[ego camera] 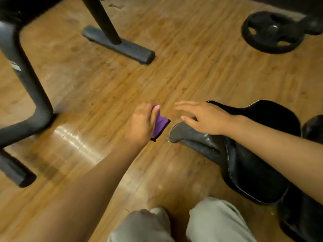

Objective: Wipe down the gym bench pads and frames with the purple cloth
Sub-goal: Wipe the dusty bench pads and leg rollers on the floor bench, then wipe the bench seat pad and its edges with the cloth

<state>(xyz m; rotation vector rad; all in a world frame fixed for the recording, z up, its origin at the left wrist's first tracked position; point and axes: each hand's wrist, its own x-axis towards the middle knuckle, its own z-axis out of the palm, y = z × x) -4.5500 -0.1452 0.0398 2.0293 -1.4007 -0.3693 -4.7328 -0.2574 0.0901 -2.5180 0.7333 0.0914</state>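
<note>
Worn wooden plank flooring (104, 95) with a glossy patch of reflected light fills most of the view, seen from above by a person whose knees in pale grey-green trousers (215, 224) sit at the bottom edge. Black tubular frame legs (26, 88) of gym equipment stand at the left, and a dark post rises from a flat grey floor foot (118, 44) near the top centre. At the upper right a black round weight plate (271, 32) with cut-out grips lies on the floor.

At the right, a black padded gym bench seat (253, 154) with a stitched edge slopes down toward the floor, and a dusty grey bench foot (188, 135) sticks out from beneath it.

The left hand (141, 123) is clenched around a folded purple cloth with a dark border (160, 124); the thumb presses on top and the cloth's lower corner pokes out below the palm. The cloth hangs just beside the tip of the grey bench foot, apart from it, above the floor.

The right hand (204, 117) is released, fingers spread and extended, palm down over the grey foot's upper end; whether it touches the foot is unclear. Both bare forearms reach in from the bottom, and the view is slightly blurred.
</note>
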